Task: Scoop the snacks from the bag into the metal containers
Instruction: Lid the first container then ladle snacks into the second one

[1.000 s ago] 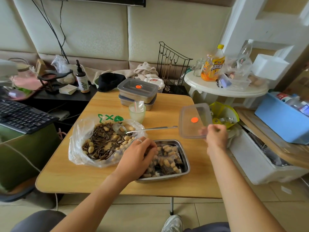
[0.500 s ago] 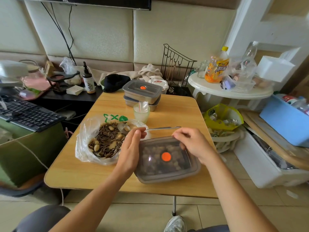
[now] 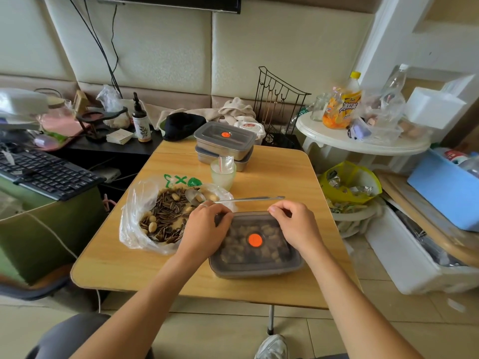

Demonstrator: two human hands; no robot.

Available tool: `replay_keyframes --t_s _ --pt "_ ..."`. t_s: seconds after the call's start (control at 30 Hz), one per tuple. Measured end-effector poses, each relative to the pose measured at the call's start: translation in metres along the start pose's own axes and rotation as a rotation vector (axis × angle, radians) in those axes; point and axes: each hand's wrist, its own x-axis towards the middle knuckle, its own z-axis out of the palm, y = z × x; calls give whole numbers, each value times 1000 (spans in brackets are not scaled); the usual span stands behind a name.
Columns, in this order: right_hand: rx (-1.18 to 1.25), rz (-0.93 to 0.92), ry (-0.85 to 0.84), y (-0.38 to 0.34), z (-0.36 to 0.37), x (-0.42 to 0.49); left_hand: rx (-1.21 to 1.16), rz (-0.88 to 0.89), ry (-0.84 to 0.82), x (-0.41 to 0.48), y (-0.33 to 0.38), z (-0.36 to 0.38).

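what changed: a second ago the right hand (image 3: 295, 226) was holding the translucent grey plastic lid (image 3: 255, 239) up off to the side and the tray was open. Now that lid is lying flat on the shallow rectangular metal container (image 3: 255, 275).
what it means: my guess is this container is full and getting sealed, so the scooping for this one is done.
left fingers (image 3: 220, 211): the left hand (image 3: 204, 229) has them curled in tight over the lid's far left corner, gripping the edge and pressing down.
right fingers (image 3: 277, 209): same deal on the far right corner, bent close together and clamped on the lid rim.
snacks: one lot is directly under both hands, visible through the lid. The rest, striped sunflower seeds and peanuts, is in the clear plastic bag (image 3: 141, 203) just left of the left fingers.
spoon: the long metal spoon (image 3: 248, 199) lies just beyond the fingertips with its bowl in the bag. Nobody's holding it.
other containers: a stack of two lidded metal containers (image 3: 225, 145) is well beyond the fingers, at the far end of the wooden bench (image 3: 116, 265).
next: probably pressing round the near corners, can't tell yet if it's seated.
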Motion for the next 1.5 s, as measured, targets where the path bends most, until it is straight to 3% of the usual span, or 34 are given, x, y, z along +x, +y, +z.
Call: replay_keyframes --t_s 0.4,0.6,0.9,1.07,1.23,1.5 --pt "-44 8 5 10 12 2 -31 -93 6 14 0 8" --pt "-138 165 -95 9 12 2 25 -95 -71 17 -6 13" --pt "-421 130 10 6 27 1 206 -23 -124 18 -9 27" --pt "-679 12 101 -2 32 -11 352 62 -93 8 5 23" --pt "-810 7 129 -9 39 -13 365 36 -248 11 1 24" --pt "-831 15 148 -8 43 -15 276 80 -170 12 2 24"
